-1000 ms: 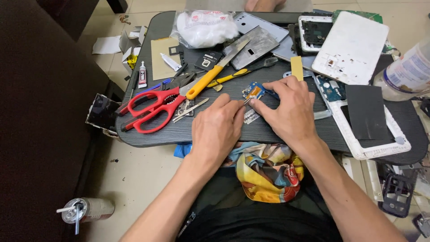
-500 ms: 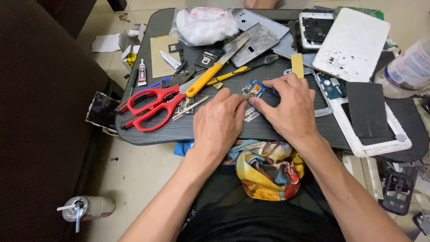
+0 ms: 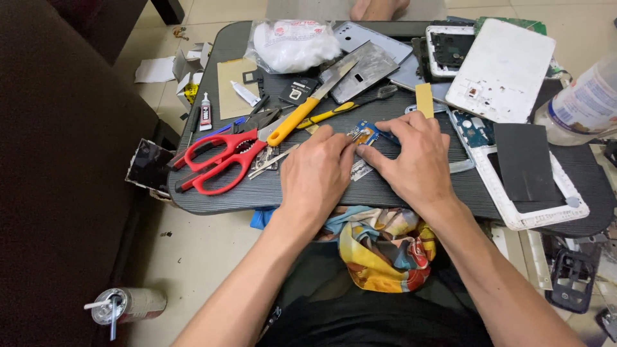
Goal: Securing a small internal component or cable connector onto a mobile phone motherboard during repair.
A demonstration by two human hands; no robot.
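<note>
Both hands met over a small blue circuit board (image 3: pixel 366 133) near the middle of the dark slatted surface (image 3: pixel 212 199). The left hand (image 3: pixel 315 173) lay palm-down, its fingertips (image 3: pixel 344 142) curled and pressing the board's near-left end; the right hand (image 3: pixel 414 160) closed thumb and forefinger on the same piece. The board's long axis ran slantwise, from near-left to far-right, its blue end pointing away towards a yellow strip (image 3: pixel 424 100); much of it was hidden under the fingers.

Just left lay red-handled scissors (image 3: pixel 222 157), blades pointing right, and a yellow-handled scraper (image 3: pixel 308 112) slanting up-right. Farther back sat a clear bag of white wadding (image 3: pixel 292 45) with a red printed mark. A small white glue tube (image 3: pixel 205 110) stood at the left edge. At the far right, a clear bottle (image 3: pixel 578 103) wore a white-and-blue label, beside a white device shell (image 3: pixel 501 67).
</note>
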